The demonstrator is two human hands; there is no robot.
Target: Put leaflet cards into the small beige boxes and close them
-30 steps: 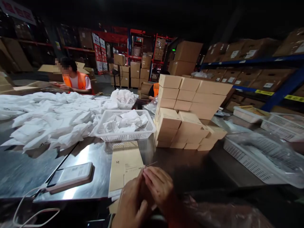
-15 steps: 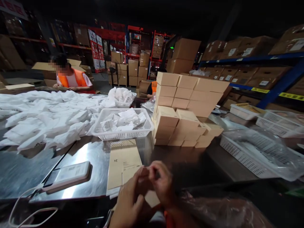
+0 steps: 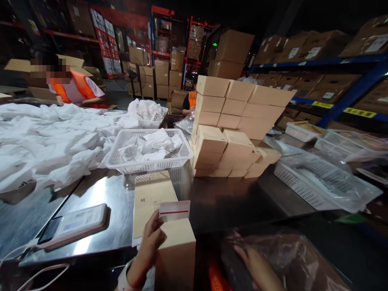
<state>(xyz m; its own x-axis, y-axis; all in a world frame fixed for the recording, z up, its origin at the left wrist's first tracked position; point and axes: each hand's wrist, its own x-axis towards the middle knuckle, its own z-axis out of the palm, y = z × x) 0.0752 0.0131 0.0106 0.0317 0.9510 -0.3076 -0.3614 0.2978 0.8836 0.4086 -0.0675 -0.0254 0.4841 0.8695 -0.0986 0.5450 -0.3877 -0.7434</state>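
My left hand [image 3: 150, 234], a pale band on its wrist, is closed on the left side of a small tan cardboard box [image 3: 176, 246]. The box stands upright, its raised flap [image 3: 174, 210] pale with a red line across it. At the lower right, my right hand [image 3: 251, 258] is apart from the box, over a crumpled clear plastic bag [image 3: 297, 250]. Its visible fingers are stretched out, partly lost in shadow. Flat tan cartons [image 3: 148, 196] with print lie just beyond my left hand.
Tan boxes [image 3: 224, 149] are stacked ahead. White baskets stand left [image 3: 151, 165] and right [image 3: 303, 190] of them, the left one holding white packets. Many white packets [image 3: 60, 141] cover the table's left. A cabled handheld device [image 3: 81, 220] lies nearby. A person in an orange vest [image 3: 75, 89] works beyond.
My hands were together near the cartons with fingers pinched. Now the left holds the box with its flap up, and the right has moved right to the plastic bag. The view has shifted.
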